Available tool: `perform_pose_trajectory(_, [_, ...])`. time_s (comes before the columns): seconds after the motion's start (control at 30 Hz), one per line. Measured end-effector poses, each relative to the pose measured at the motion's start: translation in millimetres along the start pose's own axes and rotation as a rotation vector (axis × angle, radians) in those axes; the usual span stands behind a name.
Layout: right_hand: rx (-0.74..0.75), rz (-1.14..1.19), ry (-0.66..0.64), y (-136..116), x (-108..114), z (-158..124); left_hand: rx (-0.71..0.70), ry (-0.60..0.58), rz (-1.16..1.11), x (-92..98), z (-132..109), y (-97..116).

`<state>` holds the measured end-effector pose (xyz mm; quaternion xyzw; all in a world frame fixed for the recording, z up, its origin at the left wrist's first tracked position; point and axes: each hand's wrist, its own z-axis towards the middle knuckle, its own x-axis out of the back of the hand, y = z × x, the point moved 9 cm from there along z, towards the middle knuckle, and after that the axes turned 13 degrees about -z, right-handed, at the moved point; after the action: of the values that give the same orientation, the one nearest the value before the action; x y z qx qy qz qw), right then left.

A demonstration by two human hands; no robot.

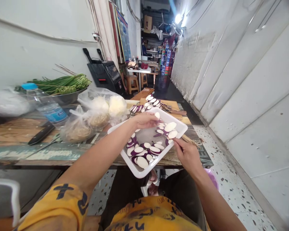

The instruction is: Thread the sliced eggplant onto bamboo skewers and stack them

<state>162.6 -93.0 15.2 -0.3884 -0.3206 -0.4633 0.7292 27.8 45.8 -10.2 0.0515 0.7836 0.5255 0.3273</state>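
A white plastic tray of sliced purple eggplant sits tilted at the table's front edge. Over its far side, my left hand pinches a pale eggplant slice between thumb and fingertips. My right hand is closed at the tray's right rim on a thin skewer, mostly hidden by the fingers. Eggplant slices sit beside that hand, seemingly threaded on the skewer. Beyond the tray, skewered eggplant slices lie piled on a wooden board. Loose bamboo skewers stick out behind my right hand.
On the table's left are a black-handled knife, a water bottle, knotted plastic bags of food and a metal bowl of green vegetables. A black machine stands behind. A white wall runs along the right.
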Motion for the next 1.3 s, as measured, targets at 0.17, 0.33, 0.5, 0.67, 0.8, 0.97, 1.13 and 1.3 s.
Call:
perform_pose_trajectory(0.17, [-0.017, 0.075, -0.031, 1, -1, -4, -0.013, 0.017, -0.046, 6.8, 2, -1])
perform_pose_trajectory(0.33, [-0.029, 0.108, -0.113, -2, 0, -5, -0.069, 0.053, -0.117, 12.6, 5, 3])
perform_pose_trajectory(0.5, [-0.034, 0.124, -0.098, -3, -1, -3, -0.059, 0.127, -0.162, 13.6, 3, 2])
perform_pose_trajectory(0.67, [-0.042, 0.105, -0.053, -1, -1, -2, -0.046, 0.135, -0.184, 9.5, 0, 1])
perform_pose_trajectory(0.8, [-0.041, 0.092, -0.067, 0, 0, -2, -0.054, 0.154, -0.219, 10.4, 0, 1])
perform_pose_trajectory(0.97, [-0.028, 0.096, -0.075, -1, 0, -1, -0.065, 0.166, -0.226, 8.5, -3, 2])
perform_pose_trajectory(1.13, [-0.03, 0.115, -0.066, -2, 2, 0, -0.066, 0.16, -0.227, 7.3, -3, 2])
perform_pose_trajectory(1.3, [-0.023, 0.116, -0.083, -6, 5, 0, -0.082, 0.171, -0.231, 8.8, -2, 2])
